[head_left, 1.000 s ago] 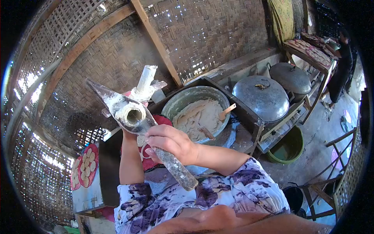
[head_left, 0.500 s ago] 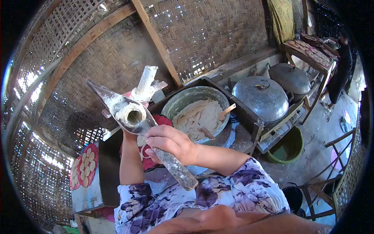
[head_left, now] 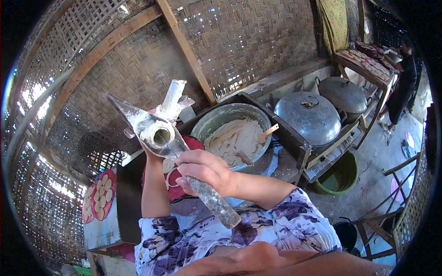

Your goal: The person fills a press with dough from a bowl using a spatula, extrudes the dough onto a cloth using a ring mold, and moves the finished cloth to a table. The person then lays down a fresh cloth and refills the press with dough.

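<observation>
A flour-smeared, paddle-shaped dough press, pointed at its far end, is held up before my chest. Its round hollow cup faces up, with pale dough caked around the rim. My right hand is wrapped round its thick handle. Behind the cup, my left hand supports the press from below, its fingers mostly hidden. A dough-coated white cylinder sticks up just beyond the left hand; how it joins the press I cannot tell. Below lies a red tray with pale dough pieces and a ring shape.
A big metal basin of pale dough holds a wooden-handled tool. Two lidded pots stand to the right, above a green tub. Red trays with dough rounds are at left. Another person stands far right.
The dough press has shifted slightly right and down, together with both hands. The white cylinder has moved a little lower too. Both hands keep their hold.
</observation>
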Tool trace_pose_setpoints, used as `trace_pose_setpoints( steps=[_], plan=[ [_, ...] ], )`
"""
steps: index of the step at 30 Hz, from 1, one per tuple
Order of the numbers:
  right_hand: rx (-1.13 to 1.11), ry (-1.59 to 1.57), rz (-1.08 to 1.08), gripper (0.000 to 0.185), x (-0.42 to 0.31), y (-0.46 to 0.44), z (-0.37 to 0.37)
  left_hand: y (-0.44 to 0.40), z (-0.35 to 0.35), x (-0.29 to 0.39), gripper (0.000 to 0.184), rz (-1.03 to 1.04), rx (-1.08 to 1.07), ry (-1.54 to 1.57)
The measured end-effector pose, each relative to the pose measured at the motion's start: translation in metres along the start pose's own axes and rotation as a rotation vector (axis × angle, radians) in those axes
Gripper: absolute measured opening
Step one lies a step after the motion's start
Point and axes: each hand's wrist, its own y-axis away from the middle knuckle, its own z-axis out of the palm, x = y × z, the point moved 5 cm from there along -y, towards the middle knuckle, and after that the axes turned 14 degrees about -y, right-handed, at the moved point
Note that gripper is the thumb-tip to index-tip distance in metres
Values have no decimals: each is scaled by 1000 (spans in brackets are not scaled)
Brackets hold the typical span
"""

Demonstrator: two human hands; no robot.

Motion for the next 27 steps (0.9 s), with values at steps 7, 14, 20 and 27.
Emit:
trace_pose_setpoints(
  steps=[7, 14, 20, 27],
  plan=[
    [-14, 17, 70, 32, 7, 3, 1, -1, 7, -10, 43, -230, -36, 761],
    [-11, -33, 81, 34, 9, 6, 1, 1, 6, 11, 43, 208, -12, -252],
    [13, -39, 72, 33, 7, 1, -2, 4, 2, 5, 50, 440, 6, -745],
    [9, -28, 68, 32, 9, 5, 1, 8, 14, 23, 52, 399, 58, -593]
  ],
)
